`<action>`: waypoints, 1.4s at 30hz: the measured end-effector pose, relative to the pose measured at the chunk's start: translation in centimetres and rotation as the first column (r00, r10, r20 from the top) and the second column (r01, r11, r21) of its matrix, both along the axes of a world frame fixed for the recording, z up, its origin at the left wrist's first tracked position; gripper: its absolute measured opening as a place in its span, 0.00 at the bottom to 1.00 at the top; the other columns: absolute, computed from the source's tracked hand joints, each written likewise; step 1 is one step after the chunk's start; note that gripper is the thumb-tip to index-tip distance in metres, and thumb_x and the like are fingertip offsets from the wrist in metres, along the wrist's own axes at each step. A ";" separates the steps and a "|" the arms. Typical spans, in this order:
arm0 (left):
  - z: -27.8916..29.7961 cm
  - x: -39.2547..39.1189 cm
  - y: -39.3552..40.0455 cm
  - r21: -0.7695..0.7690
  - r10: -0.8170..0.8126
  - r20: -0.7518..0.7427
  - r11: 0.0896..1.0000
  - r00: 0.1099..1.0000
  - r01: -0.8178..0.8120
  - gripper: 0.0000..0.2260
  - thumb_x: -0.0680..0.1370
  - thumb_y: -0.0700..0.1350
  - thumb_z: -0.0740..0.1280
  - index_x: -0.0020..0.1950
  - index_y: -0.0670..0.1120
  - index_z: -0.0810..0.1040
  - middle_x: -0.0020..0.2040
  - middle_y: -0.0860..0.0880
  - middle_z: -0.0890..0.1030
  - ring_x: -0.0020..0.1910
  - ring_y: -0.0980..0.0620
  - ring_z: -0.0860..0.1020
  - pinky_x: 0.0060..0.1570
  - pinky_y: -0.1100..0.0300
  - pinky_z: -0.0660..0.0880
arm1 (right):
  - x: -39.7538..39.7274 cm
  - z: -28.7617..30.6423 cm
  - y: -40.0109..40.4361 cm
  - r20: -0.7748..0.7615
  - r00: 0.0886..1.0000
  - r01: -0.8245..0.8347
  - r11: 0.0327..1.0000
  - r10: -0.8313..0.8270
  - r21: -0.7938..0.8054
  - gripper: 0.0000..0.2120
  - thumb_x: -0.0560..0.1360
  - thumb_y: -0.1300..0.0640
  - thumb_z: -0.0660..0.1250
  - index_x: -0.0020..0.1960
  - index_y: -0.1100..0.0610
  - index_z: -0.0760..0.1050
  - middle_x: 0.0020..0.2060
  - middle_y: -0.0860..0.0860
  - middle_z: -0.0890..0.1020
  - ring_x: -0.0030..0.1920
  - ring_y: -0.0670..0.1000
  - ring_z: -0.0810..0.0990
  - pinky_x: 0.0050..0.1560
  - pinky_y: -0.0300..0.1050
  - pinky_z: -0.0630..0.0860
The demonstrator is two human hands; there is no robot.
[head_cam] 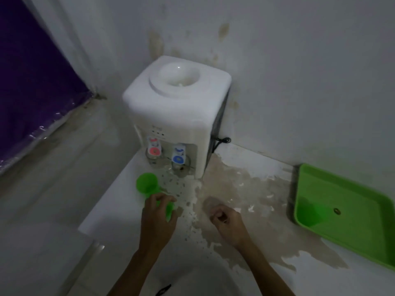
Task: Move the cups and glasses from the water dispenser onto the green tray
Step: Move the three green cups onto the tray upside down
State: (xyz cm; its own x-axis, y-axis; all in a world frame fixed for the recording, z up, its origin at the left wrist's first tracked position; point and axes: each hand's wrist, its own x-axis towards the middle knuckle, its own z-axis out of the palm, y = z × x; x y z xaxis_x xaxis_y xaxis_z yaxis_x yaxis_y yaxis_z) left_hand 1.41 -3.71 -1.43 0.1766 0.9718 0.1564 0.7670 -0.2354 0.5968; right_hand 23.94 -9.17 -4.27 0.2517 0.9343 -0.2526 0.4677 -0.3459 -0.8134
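Green plastic cup (147, 185) tilted in front of white boxy water dispenser (176, 107) | left hand (159, 216) clamped on it | right hand (227, 221) curled, empty | two clear glasses (154, 161) under taps | flat green tray (342, 212) well right of dispenser

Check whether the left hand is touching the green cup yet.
Touching. The head view shows the left hand's fingers wrapped over the green cup, hiding its lower part.
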 end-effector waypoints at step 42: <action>-1.5 11.2 -0.3 -0.831 0.401 0.441 0.521 0.803 0.196 0.09 0.79 0.50 0.67 0.55 0.49 0.83 0.54 0.44 0.83 0.52 0.45 0.81 0.55 0.49 0.77 | 2.7 1.5 -4.5 -0.434 0.798 0.402 0.906 -0.417 -0.131 0.18 0.63 0.48 0.79 0.51 0.48 0.81 0.47 0.53 0.84 0.51 0.58 0.83 0.51 0.58 0.82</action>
